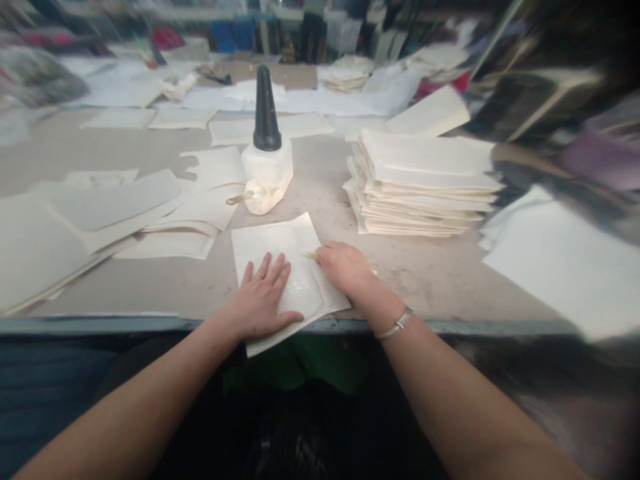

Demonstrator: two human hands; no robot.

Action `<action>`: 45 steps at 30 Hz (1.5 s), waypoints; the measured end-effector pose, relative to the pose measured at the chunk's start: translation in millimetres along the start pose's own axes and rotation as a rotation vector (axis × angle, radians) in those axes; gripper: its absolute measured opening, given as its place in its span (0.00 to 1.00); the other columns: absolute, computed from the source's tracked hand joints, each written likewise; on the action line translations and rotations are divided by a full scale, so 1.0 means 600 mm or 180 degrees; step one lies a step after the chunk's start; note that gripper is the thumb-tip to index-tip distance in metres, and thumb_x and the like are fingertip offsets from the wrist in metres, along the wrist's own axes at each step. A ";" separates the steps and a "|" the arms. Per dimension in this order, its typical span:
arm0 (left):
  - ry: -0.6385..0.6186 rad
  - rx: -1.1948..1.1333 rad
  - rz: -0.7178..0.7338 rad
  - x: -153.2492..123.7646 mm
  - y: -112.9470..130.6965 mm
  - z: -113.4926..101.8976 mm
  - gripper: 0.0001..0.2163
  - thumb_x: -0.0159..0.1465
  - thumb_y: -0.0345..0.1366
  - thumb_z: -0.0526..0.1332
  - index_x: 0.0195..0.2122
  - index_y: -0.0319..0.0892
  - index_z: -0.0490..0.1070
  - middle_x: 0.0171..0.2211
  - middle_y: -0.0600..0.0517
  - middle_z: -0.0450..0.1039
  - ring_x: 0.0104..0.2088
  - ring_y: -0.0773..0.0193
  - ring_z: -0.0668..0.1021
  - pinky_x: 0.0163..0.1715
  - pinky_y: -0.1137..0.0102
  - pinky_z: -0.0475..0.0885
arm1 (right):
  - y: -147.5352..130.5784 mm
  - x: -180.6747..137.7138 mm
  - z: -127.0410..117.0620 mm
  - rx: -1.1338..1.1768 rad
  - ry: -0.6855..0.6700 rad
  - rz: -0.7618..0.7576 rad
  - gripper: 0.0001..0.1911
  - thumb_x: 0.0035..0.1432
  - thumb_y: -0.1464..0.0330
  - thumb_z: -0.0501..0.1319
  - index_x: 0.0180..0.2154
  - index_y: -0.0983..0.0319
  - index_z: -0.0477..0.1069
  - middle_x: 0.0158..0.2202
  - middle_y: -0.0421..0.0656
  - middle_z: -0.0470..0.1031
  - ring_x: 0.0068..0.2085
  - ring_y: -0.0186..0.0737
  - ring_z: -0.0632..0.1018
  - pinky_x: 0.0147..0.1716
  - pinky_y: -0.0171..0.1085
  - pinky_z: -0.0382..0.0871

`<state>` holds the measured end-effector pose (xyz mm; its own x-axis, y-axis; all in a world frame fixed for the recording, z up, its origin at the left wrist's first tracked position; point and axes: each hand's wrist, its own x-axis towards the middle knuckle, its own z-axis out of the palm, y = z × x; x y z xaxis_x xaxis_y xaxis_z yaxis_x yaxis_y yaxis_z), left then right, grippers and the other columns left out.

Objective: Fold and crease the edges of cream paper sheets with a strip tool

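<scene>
A white sheet (303, 293) with a faintly quilted or embossed surface lies at the near edge of the table (320, 193), directly in front of the person; its lower corner projects past the edge. The left hand (263, 297) rests flat on the sheet's left part, palm down, fingers spread and grasping nothing. The right hand (345, 267) is closed about a slim tool (310, 255), of which only a pale yellowish tip shows beyond the fingers, over the right side of the sheet; whether the tip touches the surface cannot be told. A metal bracelet (400, 325) encircles the right wrist.

Just beyond the sheet lies a white container (270, 167) bearing a tall black cone (267, 110); a short yellowish-brown piece (240, 199) juts leftward from its near end. To the right, a thick stack of cream sheets (425, 187) stands with uneven edges, and farther right loose white sheets (570, 260) reach past the near edge of the table. To the left, overlapping pale sheets (105, 207) spread over the surface; near the container, one sheet has a notched edge (190, 167). Farther back, additional papers (345, 73) lie across the work surface, their details blurred.
</scene>
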<state>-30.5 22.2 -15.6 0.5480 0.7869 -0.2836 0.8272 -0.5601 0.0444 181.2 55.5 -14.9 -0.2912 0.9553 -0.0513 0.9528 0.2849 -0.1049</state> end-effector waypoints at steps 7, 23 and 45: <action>0.0009 -0.0062 0.0003 0.002 0.001 -0.001 0.48 0.57 0.67 0.44 0.67 0.34 0.37 0.68 0.41 0.29 0.66 0.41 0.35 0.62 0.44 0.38 | -0.018 0.035 0.006 -0.0065 0.0263 0.0139 0.15 0.64 0.71 0.48 0.39 0.63 0.73 0.41 0.49 0.75 0.40 0.43 0.75 0.34 0.36 0.64; -0.0513 0.0413 0.0816 -0.103 -0.027 -0.017 0.48 0.50 0.26 0.60 0.67 0.57 0.33 0.69 0.47 0.28 0.67 0.43 0.38 0.60 0.40 0.41 | 0.028 -0.121 -0.036 0.0528 -0.0316 -0.0672 0.12 0.62 0.69 0.55 0.28 0.62 0.72 0.31 0.42 0.74 0.31 0.34 0.72 0.32 0.32 0.59; 0.0223 0.0150 0.1308 0.000 0.110 -0.003 0.37 0.57 0.48 0.62 0.65 0.48 0.48 0.68 0.43 0.43 0.65 0.36 0.49 0.59 0.45 0.52 | 0.087 -0.145 -0.001 0.0511 0.0320 0.0590 0.14 0.65 0.65 0.52 0.33 0.61 0.74 0.35 0.45 0.76 0.36 0.37 0.75 0.37 0.33 0.63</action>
<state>24.4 -14.1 -11.1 0.8397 0.5103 -0.1857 0.5323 -0.8411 0.0959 256.3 -12.7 -15.6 -0.0954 0.9953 0.0137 0.9610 0.0957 -0.2595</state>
